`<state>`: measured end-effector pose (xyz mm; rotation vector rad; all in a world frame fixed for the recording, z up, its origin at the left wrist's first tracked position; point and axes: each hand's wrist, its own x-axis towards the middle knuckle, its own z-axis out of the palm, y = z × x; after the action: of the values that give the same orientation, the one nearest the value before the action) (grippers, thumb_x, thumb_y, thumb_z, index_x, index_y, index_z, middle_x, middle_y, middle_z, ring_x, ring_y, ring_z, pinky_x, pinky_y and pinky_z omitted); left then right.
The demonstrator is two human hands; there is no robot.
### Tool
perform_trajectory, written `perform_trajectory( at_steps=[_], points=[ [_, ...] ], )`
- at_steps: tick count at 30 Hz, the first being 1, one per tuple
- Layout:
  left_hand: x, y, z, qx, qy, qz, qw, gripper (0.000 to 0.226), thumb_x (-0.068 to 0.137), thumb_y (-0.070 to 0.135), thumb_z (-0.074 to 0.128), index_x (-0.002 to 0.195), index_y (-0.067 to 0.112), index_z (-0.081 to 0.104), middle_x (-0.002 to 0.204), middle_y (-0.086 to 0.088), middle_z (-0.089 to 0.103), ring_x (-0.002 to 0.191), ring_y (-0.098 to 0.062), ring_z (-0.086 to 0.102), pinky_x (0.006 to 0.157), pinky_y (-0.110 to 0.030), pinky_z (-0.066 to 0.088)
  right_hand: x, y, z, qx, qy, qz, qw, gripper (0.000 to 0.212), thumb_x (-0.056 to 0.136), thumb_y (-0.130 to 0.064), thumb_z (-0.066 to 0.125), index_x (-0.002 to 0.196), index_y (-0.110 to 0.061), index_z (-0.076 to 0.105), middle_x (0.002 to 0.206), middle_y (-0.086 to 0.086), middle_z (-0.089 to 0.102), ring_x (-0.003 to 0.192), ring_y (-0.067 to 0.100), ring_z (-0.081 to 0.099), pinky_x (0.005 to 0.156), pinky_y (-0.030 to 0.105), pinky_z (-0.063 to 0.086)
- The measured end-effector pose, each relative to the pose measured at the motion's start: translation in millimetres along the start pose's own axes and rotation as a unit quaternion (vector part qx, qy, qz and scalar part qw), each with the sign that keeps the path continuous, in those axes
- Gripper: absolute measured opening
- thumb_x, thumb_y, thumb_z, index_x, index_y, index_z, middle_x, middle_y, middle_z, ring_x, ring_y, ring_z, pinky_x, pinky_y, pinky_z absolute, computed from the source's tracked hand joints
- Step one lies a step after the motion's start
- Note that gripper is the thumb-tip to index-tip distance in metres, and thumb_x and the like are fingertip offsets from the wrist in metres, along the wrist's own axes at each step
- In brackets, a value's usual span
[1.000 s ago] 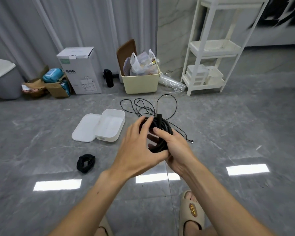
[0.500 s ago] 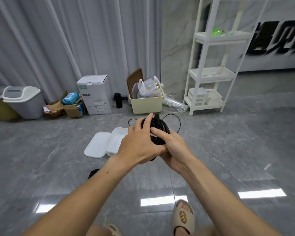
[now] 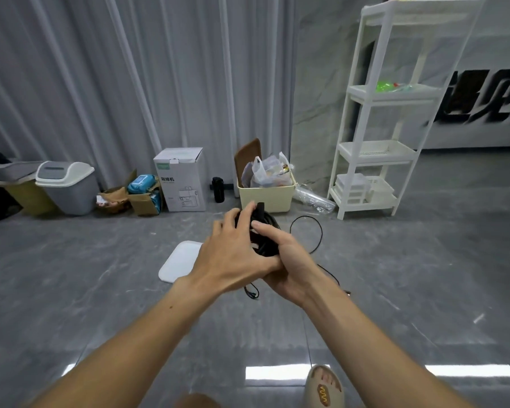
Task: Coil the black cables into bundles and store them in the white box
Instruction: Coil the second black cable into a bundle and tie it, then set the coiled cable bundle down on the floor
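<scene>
A coiled bundle of black cable (image 3: 265, 237) sits between both hands at chest height in the head view. My right hand (image 3: 289, 260) grips it from below, thumb laid over the top. My left hand (image 3: 233, 251) covers the bundle's left side, fingers curled over it. Loose cable (image 3: 312, 234) trails from the bundle in a loop on the floor to the right, and a short end (image 3: 251, 293) hangs under the hands. The white box's lid (image 3: 178, 263) lies on the floor behind my left hand. The box itself is hidden by that hand.
Along the curtain stand a grey bin (image 3: 68, 187), a white carton (image 3: 181, 178), a black bottle (image 3: 217, 189) and a cream tub (image 3: 265, 192) of bags. A white shelf rack (image 3: 386, 113) is at the right. My sandalled foot (image 3: 324, 387) is at the bottom.
The view has tilted upward, so the floor items sit lower and the small coiled bundle on the floor has left the frame. Both hands keep hold of the cable bundle.
</scene>
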<state>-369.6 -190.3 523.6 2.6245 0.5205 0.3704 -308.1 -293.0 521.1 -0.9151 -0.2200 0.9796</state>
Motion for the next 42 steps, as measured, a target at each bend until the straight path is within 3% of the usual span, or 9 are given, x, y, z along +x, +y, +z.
perform_trajectory(
  at_steps=[3,16,21,24,27,30,32,36,42],
  points=[
    [-3.1,-13.9,-15.9,0.019,-0.024,-0.017,0.999,0.12,0.05,0.08,0.049,0.154,0.044,0.001,0.165,0.006,0.008,0.149,-0.019,0.01,0.115,-0.052,0.03,5.0,7.2,10.8,0.006,-0.011,0.006,1.0,0.023,0.095,-0.018,0.061,0.113,-0.011,0.072,0.104,0.016,0.071,0.089,0.027,0.069,0.07,0.037,0.057],
    [-15.1,-76.7,-42.1,0.004,0.018,-0.043,0.999,0.119,0.045,0.077,0.055,0.151,0.036,0.02,0.144,0.008,0.035,0.124,-0.016,0.04,0.096,-0.036,0.046,39.0,49.2,55.5,-0.037,-0.05,0.03,0.998,0.034,0.096,-0.022,0.062,0.126,-0.007,0.063,0.106,0.016,0.072,0.085,0.025,0.071,0.067,0.038,0.057],
    [-13.6,-105.2,-37.7,-0.021,0.011,-0.061,0.998,0.112,0.051,0.074,0.062,0.149,0.039,0.02,0.142,0.009,0.035,0.124,-0.015,0.04,0.096,-0.034,0.045,59.4,61.9,54.9,-0.044,-0.076,0.056,0.995,0.052,0.095,-0.049,0.056,0.128,-0.011,0.065,0.123,0.017,0.069,0.101,0.024,0.067,0.086,0.039,0.05],
    [-10.8,-126.9,-32.6,-0.016,0.005,-0.089,0.996,0.109,0.054,0.066,0.066,0.149,0.04,0.019,0.146,0.007,0.032,0.13,-0.017,0.037,0.094,-0.031,0.039,77.0,69.2,44.1,-0.096,-0.03,0.058,0.993,0.064,0.093,-0.061,0.051,0.132,-0.011,0.06,0.116,0.007,0.07,0.097,0.017,0.067,0.079,0.03,0.052],
    [-8.9,-148.4,-24.7,0.005,-0.003,-0.121,0.993,0.108,0.055,0.068,0.066,0.149,0.04,0.019,0.148,0.007,0.032,0.13,-0.018,0.039,0.091,-0.032,0.039,92.8,80.9,27.2,-0.209,0.001,0.037,0.977,0.051,0.097,-0.062,0.044,0.13,-0.023,0.054,0.128,-0.002,0.064,0.113,0.012,0.063,0.09,0.028,0.049],
    [-6.4,-167.8,-13.8,0.015,-0.011,-0.149,0.989,0.11,0.05,0.073,0.061,0.147,0.042,0.021,0.146,0.008,0.033,0.129,-0.019,0.041,0.088,-0.031,0.037,106.0,97.3,8.8,-0.377,0.009,-0.014,0.926,0.044,0.097,-0.063,0.042,0.127,-0.034,0.055,0.132,-0.009,0.06,0.116,0.002,0.057,0.09,0.022,0.044],
    [-2.7,-179.8,-5.3,0.015,-0.019,-0.167,0.986,0.109,0.049,0.073,0.061,0.146,0.042,0.021,0.145,0.007,0.034,0.128,-0.021,0.04,0.088,-0.032,0.037,115.5,112.2,-6.0,-0.52,0.021,-0.072,0.851,0.058,0.097,-0.063,0.042,0.143,-0.029,0.047,0.145,-0.008,0.052,0.128,0.007,0.049,0.104,0.028,0.038],
    [8.8,-199.9,12.5,0.048,-0.031,-0.193,0.98,0.113,0.043,0.078,0.052,0.146,0.042,0.021,0.146,0.005,0.034,0.129,-0.024,0.037,0.085,-0.034,0.034,134.0,130.1,-26.8,-0.787,0.024,-0.252,0.562,0.064,0.097,-0.059,0.038,0.147,-0.02,0.045,0.153,0.0,0.046,0.144,0.021,0.035,0.119,0.04,0.02],
    [32.8,-216.5,33.3,0.04,-0.044,-0.209,0.976,0.119,0.04,0.077,0.049,0.149,0.037,0.022,0.147,0.0,0.033,0.13,-0.029,0.035,0.096,-0.041,0.041,173.0,134.0,-38.5,-0.818,0.033,-0.245,0.52,0.069,0.096,-0.062,0.028,0.152,-0.022,0.038,0.16,0.0,0.035,0.151,0.022,0.022,0.122,0.043,0.01]
  ],
)
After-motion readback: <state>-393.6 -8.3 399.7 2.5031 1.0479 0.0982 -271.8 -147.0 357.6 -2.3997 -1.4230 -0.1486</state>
